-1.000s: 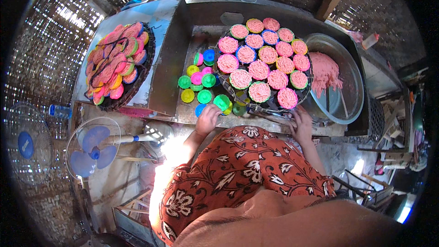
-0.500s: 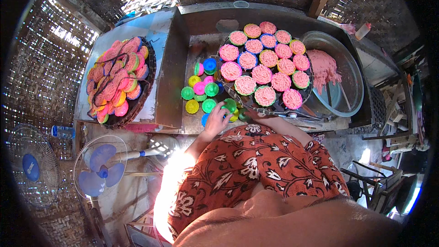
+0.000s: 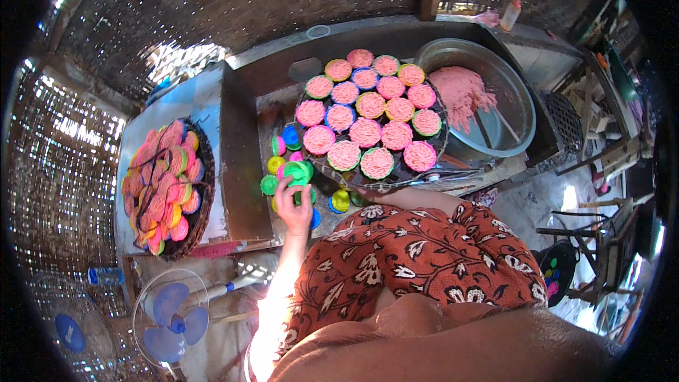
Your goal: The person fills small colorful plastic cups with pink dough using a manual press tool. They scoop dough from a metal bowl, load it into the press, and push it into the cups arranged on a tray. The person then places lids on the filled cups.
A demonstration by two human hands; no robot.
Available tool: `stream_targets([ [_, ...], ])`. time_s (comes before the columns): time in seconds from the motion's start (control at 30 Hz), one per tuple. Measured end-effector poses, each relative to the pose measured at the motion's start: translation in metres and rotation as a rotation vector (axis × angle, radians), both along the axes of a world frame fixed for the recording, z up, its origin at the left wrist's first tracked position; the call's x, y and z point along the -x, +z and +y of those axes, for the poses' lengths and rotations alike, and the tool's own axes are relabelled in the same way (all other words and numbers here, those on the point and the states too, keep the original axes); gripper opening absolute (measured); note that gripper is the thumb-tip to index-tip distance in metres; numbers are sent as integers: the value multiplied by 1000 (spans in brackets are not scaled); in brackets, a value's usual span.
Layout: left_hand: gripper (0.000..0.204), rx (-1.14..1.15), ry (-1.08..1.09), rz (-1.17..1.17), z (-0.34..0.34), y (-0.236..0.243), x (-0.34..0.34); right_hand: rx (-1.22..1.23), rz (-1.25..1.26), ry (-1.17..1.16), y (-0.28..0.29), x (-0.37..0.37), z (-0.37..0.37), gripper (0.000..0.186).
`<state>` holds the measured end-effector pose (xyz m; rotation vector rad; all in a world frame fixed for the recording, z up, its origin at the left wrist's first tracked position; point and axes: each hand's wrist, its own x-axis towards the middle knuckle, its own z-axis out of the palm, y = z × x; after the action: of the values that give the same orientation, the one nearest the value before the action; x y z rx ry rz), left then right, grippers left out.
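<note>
My left hand reaches in among small plastic cups, its thumb and fingers curled round a green cup. Other green cups lie just beyond its fingertips. A blue cup and a yellow cup are among the loose ones farther left. At the near edge of the round tray, my right hand holds a short stack of cups on its side, yellow and blue at the front. Its fingers are mostly hidden. Cups filled with pink strands cover the tray.
Right of the tray stands a large basin with pink dough and a stick in it. A second round tray at the left carries heaped pink pieces in coloured cups. Fans stand at the lower left.
The view has turned, shifting the trays and basin leftward. My left hand has moved to other green cups. The stack has come nearer my body with my right hand.
</note>
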<state>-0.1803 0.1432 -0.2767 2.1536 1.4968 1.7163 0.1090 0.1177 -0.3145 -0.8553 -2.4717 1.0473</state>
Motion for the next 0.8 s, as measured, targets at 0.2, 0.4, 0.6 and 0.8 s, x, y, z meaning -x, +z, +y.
stream_targets([
  [0.2, 23, 37, -465, 25, 15, 81, -64, -10, 163, -62, 2, 3, -4, 42],
  [0.4, 18, 37, -715, 407, 21, 104, -119, -167, 34, -251, -3, 24, 11, 22],
  [0.6, 18, 56, -687, 502, 29, 100, -127, -260, -258, -348, 45, -23, -32, 21],
  [0.8, 19, 81, -686, 478, 33, 101, -127, -45, -94, -399, 122, -98, -66, 19],
])
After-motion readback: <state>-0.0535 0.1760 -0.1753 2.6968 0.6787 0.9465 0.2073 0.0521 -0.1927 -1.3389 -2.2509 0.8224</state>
